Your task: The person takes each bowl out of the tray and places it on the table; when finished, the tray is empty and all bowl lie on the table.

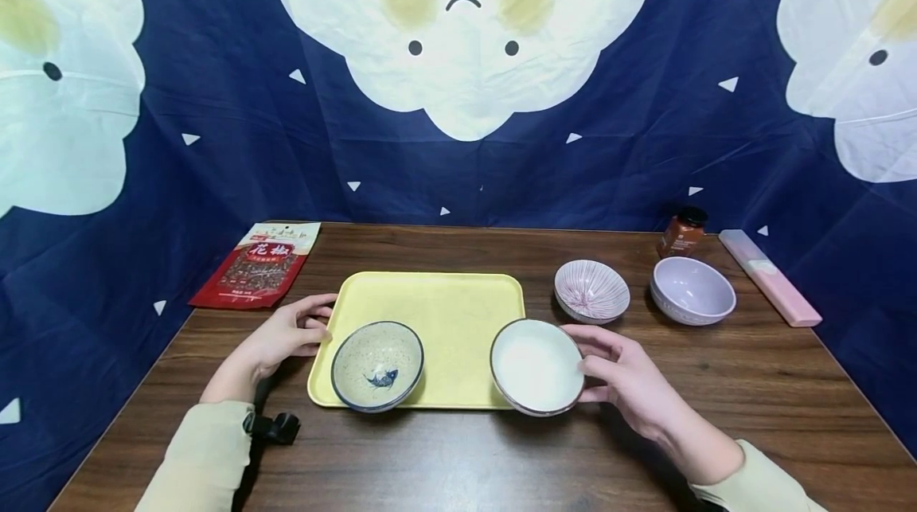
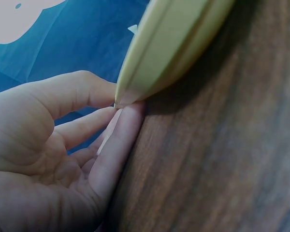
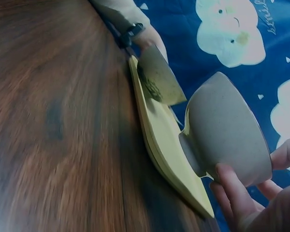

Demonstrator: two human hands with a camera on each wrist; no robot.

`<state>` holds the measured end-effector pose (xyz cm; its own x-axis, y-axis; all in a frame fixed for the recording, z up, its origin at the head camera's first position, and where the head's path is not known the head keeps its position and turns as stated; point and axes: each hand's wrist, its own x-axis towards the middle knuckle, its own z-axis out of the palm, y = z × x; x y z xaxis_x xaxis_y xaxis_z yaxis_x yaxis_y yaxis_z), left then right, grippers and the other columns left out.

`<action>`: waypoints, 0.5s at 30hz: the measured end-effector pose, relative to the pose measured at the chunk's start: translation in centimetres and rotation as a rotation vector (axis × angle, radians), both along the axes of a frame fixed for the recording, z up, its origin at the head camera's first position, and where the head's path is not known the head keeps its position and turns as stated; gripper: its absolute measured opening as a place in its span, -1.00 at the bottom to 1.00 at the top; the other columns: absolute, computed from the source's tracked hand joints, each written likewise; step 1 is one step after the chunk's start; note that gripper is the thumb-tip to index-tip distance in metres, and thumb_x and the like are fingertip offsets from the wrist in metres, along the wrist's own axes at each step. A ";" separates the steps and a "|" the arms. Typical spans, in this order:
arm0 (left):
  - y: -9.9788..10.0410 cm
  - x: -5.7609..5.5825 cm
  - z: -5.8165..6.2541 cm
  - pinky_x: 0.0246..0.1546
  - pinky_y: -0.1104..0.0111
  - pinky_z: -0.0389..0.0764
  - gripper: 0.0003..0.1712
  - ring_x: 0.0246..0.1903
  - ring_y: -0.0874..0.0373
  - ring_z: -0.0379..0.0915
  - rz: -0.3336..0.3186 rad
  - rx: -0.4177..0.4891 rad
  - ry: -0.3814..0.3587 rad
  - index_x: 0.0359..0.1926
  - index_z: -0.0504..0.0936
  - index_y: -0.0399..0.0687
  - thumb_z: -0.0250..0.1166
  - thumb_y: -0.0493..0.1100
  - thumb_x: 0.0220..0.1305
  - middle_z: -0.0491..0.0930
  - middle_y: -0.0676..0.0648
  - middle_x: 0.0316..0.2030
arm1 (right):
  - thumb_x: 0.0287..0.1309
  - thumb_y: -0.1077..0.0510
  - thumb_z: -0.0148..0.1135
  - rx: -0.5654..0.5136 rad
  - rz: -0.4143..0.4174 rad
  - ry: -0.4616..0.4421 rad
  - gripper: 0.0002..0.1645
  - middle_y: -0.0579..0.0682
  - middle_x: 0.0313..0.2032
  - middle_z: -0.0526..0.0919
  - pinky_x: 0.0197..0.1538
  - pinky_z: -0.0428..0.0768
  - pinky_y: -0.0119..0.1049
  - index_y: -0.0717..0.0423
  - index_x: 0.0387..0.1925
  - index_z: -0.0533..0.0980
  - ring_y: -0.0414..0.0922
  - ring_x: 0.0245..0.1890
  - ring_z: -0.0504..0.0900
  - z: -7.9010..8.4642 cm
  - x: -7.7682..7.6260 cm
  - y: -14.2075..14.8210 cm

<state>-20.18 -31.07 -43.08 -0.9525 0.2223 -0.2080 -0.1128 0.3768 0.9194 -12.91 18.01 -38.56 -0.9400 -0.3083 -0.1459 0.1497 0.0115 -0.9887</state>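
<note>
At the left edge of a yellow tray (image 1: 437, 297), my left hand (image 1: 282, 337) pinches the rim; the left wrist view shows its fingertips meeting at the tray's edge (image 2: 154, 58). My right hand (image 1: 634, 388) holds a white bowl (image 1: 537, 366) by its right side, thumb and fingers around the wall. That bowl overlaps the tray's front right corner in the head view, and its foot is close over the tray in the right wrist view. A speckled bowl with a blue fish (image 1: 377, 357) sits upright on the tray's front left part.
Behind my right hand stand a striped bowl (image 1: 591, 291) and a lilac bowl (image 1: 692, 291). A red-brown jar with a black lid (image 1: 683, 233) and a long pink-and-white case (image 1: 770, 277) lie farther right. A red spice packet (image 1: 258, 265) lies at the back left.
</note>
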 end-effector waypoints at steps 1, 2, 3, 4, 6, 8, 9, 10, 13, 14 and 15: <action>0.0 0.0 0.0 -0.26 0.23 0.65 -0.18 -0.23 0.21 0.47 0.001 0.000 -0.001 0.40 0.14 -0.17 0.23 -0.36 0.11 0.29 -0.33 0.12 | 0.05 0.39 0.06 0.003 -0.012 -0.004 -0.35 0.08 0.05 0.55 -0.29 0.65 -0.03 0.26 0.25 0.31 -0.07 -0.11 0.59 0.0 0.1 0.4; 0.0 0.0 0.0 -0.26 0.23 0.65 -0.18 -0.23 0.22 0.46 0.001 -0.001 -0.003 0.40 0.14 -0.17 0.22 -0.36 0.11 0.29 -0.33 0.12 | 0.05 0.39 0.06 0.006 -0.020 -0.007 -0.36 0.05 0.03 0.57 -0.28 0.65 -0.03 0.26 0.25 0.31 -0.08 -0.12 0.59 -0.1 0.1 0.8; 0.0 0.0 0.0 -0.26 0.23 0.65 -0.18 -0.23 0.22 0.46 0.001 -0.001 -0.004 0.40 0.14 -0.17 0.22 -0.36 0.11 0.29 -0.33 0.12 | 0.05 0.40 0.06 0.008 -0.028 -0.008 -0.36 0.01 0.01 0.58 -0.29 0.65 -0.03 0.25 0.24 0.32 -0.08 -0.12 0.60 -0.1 0.2 1.2; 0.0 0.0 0.1 -0.26 0.23 0.65 -0.18 -0.23 0.22 0.46 0.000 -0.002 -0.003 0.40 0.14 -0.17 0.22 -0.36 0.12 0.29 -0.33 0.12 | 0.05 0.39 0.06 0.011 -0.032 -0.007 -0.37 -0.01 0.00 0.58 -0.28 0.65 -0.03 0.24 0.24 0.32 -0.09 -0.12 0.59 -0.1 0.3 1.7; 0.0 0.0 0.1 -0.26 0.23 0.65 -0.18 -0.23 0.21 0.47 0.000 -0.005 -0.003 0.40 0.14 -0.17 0.22 -0.35 0.12 0.29 -0.33 0.12 | 0.07 0.40 0.05 0.009 -0.043 -0.005 -0.38 -0.06 -0.02 0.59 -0.28 0.65 -0.02 0.23 0.23 0.33 -0.10 -0.11 0.59 -0.1 0.4 2.6; 0.0 0.0 0.2 -0.25 0.22 0.65 -0.19 -0.23 0.21 0.47 0.000 -0.007 -0.002 0.40 0.14 -0.17 0.23 -0.35 0.12 0.29 -0.34 0.12 | 0.09 0.40 0.03 -0.001 -0.046 0.000 -0.40 -0.09 -0.02 0.59 -0.27 0.65 -0.02 0.23 0.23 0.33 -0.11 -0.10 0.59 -0.1 0.5 3.4; 0.0 0.0 0.2 -0.25 0.22 0.65 -0.18 -0.23 0.21 0.47 0.000 -0.009 -0.002 0.40 0.13 -0.17 0.23 -0.35 0.13 0.28 -0.34 0.13 | 0.09 0.40 0.02 -0.005 -0.047 0.006 -0.40 -0.10 -0.03 0.59 -0.27 0.65 -0.02 0.23 0.23 0.33 -0.12 -0.10 0.59 -0.1 0.6 3.9; 0.0 0.1 0.2 -0.25 0.22 0.65 -0.18 -0.22 0.21 0.47 0.000 -0.010 -0.001 0.41 0.13 -0.17 0.23 -0.35 0.13 0.28 -0.34 0.13 | 0.11 0.40 0.02 -0.009 -0.046 0.010 -0.41 -0.10 -0.03 0.59 -0.26 0.65 -0.02 0.22 0.23 0.33 -0.12 -0.10 0.59 -0.1 0.7 4.3; 0.0 0.1 0.2 -0.24 0.22 0.65 -0.18 -0.22 0.20 0.47 -0.001 -0.010 -0.004 0.41 0.13 -0.16 0.23 -0.34 0.13 0.28 -0.34 0.13 | 0.13 0.41 0.00 -0.020 -0.044 0.023 -0.43 -0.12 -0.03 0.60 -0.25 0.66 -0.03 0.16 0.22 0.37 -0.13 -0.10 0.59 -0.2 0.9 5.4; 0.0 0.1 0.2 -0.24 0.22 0.65 -0.18 -0.22 0.20 0.47 -0.002 -0.010 -0.004 0.41 0.13 -0.16 0.23 -0.34 0.13 0.28 -0.34 0.13 | 0.14 0.41 0.00 -0.023 -0.043 0.029 -0.44 -0.13 -0.03 0.60 -0.25 0.66 -0.04 0.14 0.21 0.38 -0.13 -0.10 0.59 -0.3 1.0 5.8; 0.0 0.0 0.2 -0.24 0.22 0.65 -0.19 -0.22 0.20 0.47 -0.003 -0.010 -0.004 0.41 0.14 -0.16 0.23 -0.34 0.13 0.28 -0.34 0.13 | 0.15 0.41 -0.01 -0.027 -0.041 0.035 -0.44 -0.13 -0.03 0.60 -0.24 0.66 -0.04 0.12 0.21 0.39 -0.13 -0.10 0.59 -0.4 1.1 6.2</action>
<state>-20.13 -31.08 -42.87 -0.9510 0.2230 -0.2141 -0.1155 0.3861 0.9152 -11.82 24.18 -38.91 -0.9562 -0.2731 -0.1053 0.1153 -0.0206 -0.9931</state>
